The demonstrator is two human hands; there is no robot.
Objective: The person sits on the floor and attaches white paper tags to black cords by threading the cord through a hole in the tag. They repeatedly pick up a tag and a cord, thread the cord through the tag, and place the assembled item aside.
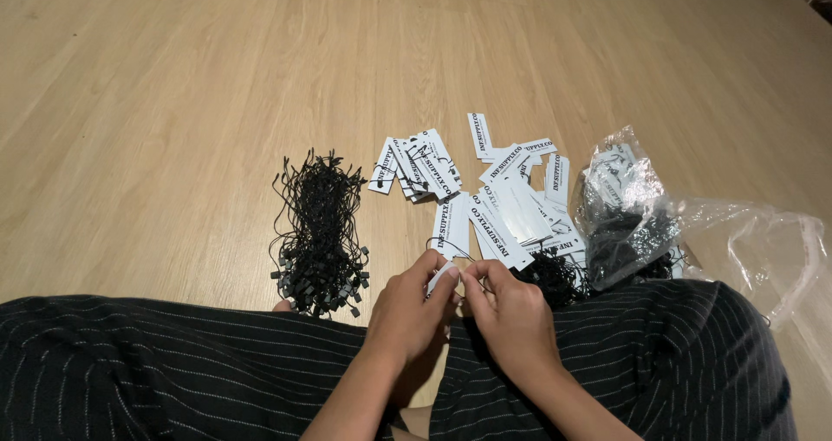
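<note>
Nearest, pinstriped trouser legs [173,363], crossed on a wooden floor [173,77]. Just beyond, left hand [407,311] and right hand [507,307] together, each grip pinched shut on one small white paper tag [440,276] with a thin black string loop [451,246]. Left: bundled black strings [319,233]. Far: scattered tags [511,207]. Right: clear plastic bag [693,233].

A light wood-grain plank floor [191,86] fills nearly the whole view, its boards running from near to far. Soft, even light falls across it, somewhat brighter at the far left. Dark shapes sit at the far right corner.
</note>
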